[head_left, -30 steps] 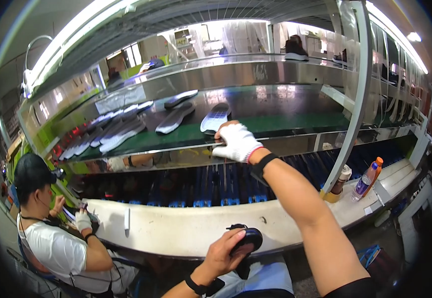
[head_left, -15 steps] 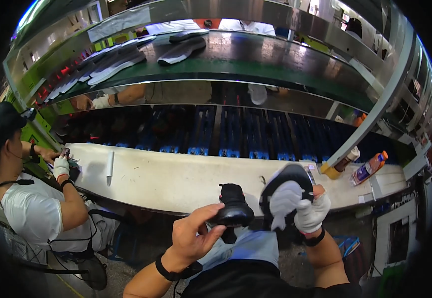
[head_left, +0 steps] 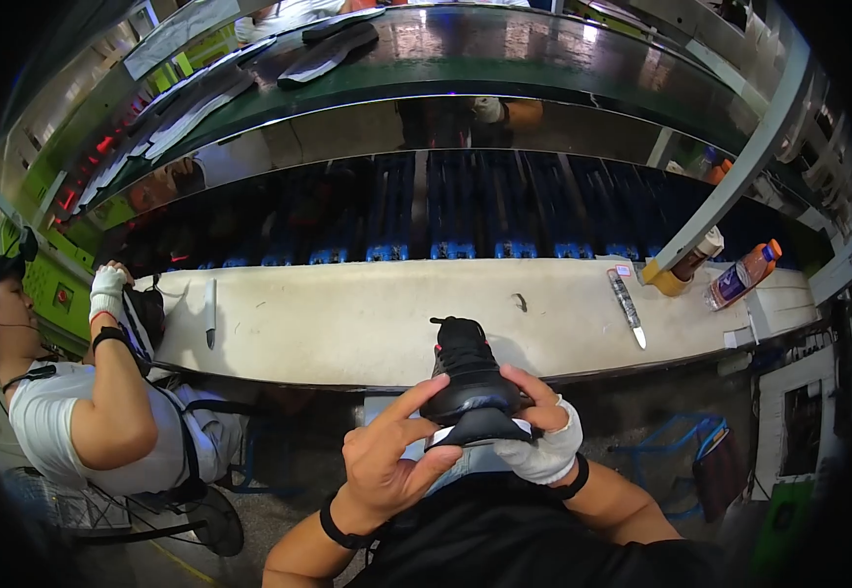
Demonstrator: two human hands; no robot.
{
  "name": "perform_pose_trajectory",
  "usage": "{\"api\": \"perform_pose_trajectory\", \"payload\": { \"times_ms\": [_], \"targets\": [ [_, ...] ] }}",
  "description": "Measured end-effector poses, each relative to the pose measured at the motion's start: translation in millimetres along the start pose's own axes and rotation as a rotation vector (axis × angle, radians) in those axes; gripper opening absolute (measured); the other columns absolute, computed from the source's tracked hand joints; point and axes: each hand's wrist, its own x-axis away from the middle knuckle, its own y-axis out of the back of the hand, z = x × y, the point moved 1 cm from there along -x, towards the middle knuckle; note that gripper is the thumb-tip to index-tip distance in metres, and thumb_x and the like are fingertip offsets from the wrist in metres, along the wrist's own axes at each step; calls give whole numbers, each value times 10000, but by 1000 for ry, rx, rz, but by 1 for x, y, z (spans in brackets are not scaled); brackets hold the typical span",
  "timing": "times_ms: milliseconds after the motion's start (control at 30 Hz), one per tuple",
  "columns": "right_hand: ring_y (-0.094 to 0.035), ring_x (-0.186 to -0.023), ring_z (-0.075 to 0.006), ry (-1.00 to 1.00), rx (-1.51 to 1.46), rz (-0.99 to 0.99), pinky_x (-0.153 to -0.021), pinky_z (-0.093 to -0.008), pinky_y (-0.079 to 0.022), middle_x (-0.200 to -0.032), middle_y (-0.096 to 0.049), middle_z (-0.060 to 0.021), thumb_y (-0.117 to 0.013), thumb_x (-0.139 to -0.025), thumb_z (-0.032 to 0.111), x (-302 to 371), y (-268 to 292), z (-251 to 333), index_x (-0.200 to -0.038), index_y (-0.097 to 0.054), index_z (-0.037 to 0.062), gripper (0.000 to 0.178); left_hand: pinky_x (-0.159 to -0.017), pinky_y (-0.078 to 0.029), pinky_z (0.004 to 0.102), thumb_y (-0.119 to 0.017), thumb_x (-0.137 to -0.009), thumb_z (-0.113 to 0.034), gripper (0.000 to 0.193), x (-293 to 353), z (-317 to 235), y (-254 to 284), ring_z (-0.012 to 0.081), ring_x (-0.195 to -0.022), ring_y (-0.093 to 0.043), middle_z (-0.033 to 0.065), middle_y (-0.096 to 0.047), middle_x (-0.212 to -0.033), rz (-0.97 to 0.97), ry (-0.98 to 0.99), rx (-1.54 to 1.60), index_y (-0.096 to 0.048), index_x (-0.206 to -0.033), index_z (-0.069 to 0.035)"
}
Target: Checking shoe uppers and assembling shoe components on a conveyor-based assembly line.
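Observation:
Between my hands, at the near edge of the bench, is a black shoe upper [head_left: 463, 377] with its toe toward me. A black-and-white shoe sole [head_left: 485, 427] lies against the toe end of the upper. My left hand [head_left: 387, 456], bare with a black wristband, grips the left side of the upper, its thumb at the sole's edge. My right hand [head_left: 548, 431], in a white glove with bare fingertips, holds the right side, fingers on the upper and palm by the sole. The underside of the upper is hidden.
On the pale bench [head_left: 347, 323] lie a knife [head_left: 629, 309], a grey blade-like tool [head_left: 210, 314] and a small dark curved piece [head_left: 520, 303]. A bottle [head_left: 744, 274] stands at right by a metal post. Shoe soles [head_left: 330, 55] lie on the green belt. A co-worker [head_left: 112, 402] sits at left.
My right hand has brought the sole leftward from beside the upper to its toe and turned it. The upper is now held by both hands. The view has tilted down.

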Motion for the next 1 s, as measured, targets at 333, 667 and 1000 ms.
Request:
{"api": "perform_pose_trajectory", "payload": {
  "times_ms": [333,667,1000],
  "targets": [
    [-805,-1146,-362,-40,10,17,-988,-410,-642,-1503,-686,-229,-970,-869,158,-1,-6,11,-1047,-767,28,299,-670,-637,295,-955,-897,-312,426,6,4,2,314,-918,-850,253,-816,-1217,-30,-7,6,-634,-910,-32],
    [-832,-903,-299,-13,61,-12,-751,-359,-654,-1357,-773,-205,-1008,-783,158,-27,-26,-11,-987,-768,38,337,-764,-659,321,-922,-940,-291,440,0,16,30,307,-948,-855,258,-826,-1181,-22,131,23,-579,-879,-22],
    [-798,-836,-336,71,167,160,-681,-415,-621,-1405,-753,-191,-976,-773,331,-46,-58,-6,-841,-667,85,401,-888,-639,398,-1022,-638,-594,1017,-67,-35,68,345,-984,-786,175,-778,-1191,418,71,-524,-676,-1373,19]
  ]
}}
